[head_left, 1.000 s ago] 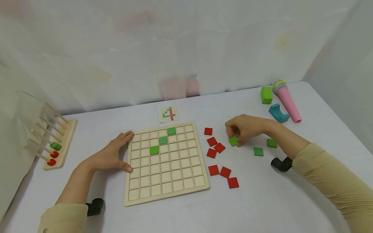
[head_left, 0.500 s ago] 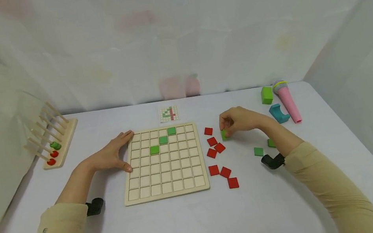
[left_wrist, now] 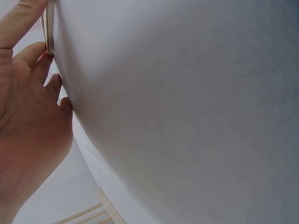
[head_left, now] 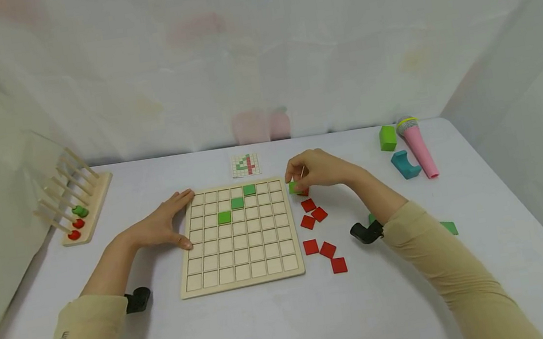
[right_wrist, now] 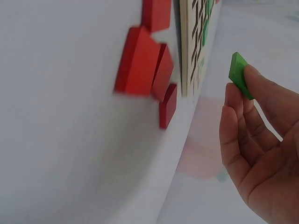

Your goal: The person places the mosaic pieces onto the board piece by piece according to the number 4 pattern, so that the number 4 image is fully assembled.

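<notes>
My left hand (head_left: 160, 224) rests at the left edge of a wooden grid board (head_left: 243, 287), thumb and fingers spread apart along it. In the left wrist view the fingertips touch the board's edge. Three green tiles (head_left: 237, 203) sit in a diagonal of cells near the board's top. Just past the board's upper right side, my right hand (head_left: 320, 167) pinches a green square tile (right_wrist: 237, 70) between thumb and fingers. In the right wrist view this tile is held tilted, above the table. Red tiles (head_left: 319, 214) lie loose beside the board, one partly hidden under the right hand.
A small pattern card (head_left: 245, 165) lies behind the board. At far left stands a pegged wooden rack (head_left: 94, 209) with red and green beads. A green block (head_left: 387, 138), teal curved piece (head_left: 405, 164) and pink toy microphone (head_left: 421, 151) are back right. More green tiles (head_left: 449, 227) lie near the right sleeve.
My right hand has lifted the green tile from the table and carried it left and away from me, up to the board's right side. The left hand has stayed in place.
</notes>
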Tool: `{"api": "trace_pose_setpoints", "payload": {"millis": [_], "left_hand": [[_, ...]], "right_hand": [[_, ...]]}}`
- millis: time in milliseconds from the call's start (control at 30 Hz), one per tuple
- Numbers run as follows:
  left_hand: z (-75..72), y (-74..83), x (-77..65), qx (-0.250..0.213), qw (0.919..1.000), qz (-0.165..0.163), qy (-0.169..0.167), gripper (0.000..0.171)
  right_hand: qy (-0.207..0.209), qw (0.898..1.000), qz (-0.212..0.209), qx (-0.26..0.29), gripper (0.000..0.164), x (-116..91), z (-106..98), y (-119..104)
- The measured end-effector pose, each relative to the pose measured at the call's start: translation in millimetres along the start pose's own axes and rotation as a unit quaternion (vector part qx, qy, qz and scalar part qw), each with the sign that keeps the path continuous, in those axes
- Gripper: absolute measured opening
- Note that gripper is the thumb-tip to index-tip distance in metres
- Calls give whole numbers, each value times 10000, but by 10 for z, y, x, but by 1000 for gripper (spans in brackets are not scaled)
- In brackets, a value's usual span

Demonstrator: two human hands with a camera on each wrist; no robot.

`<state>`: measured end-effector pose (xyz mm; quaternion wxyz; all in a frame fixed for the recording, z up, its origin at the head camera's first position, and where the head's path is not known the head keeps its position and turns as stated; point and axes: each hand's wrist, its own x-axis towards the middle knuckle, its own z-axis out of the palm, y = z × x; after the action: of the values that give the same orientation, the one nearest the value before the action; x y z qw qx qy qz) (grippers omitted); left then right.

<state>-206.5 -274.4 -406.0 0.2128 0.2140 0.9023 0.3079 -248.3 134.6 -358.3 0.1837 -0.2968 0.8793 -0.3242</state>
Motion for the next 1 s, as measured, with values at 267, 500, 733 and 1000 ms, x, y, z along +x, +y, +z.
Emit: {"api": "trace_pose_setpoints", "payload": {"millis": [267, 500, 733, 1000], "left_hand": [[7, 14, 11, 47, 10000, 34, -14, 129], [13, 15, 51, 29, 10000, 43, -38, 131], [-2, 48, 60, 6, 10000, 78, -60, 129], [-6, 74, 50, -63, 10000, 11, -74, 129]], "right_hand": [[-8, 9996, -217, 162, 15, 260, 189, -192], [-127, 9983, -367, 432, 16, 415, 350, -323], [-56, 9979, -447, 463, 17, 544, 473, -444], [-118, 9961, -591, 640, 21, 656, 600, -566]]}}
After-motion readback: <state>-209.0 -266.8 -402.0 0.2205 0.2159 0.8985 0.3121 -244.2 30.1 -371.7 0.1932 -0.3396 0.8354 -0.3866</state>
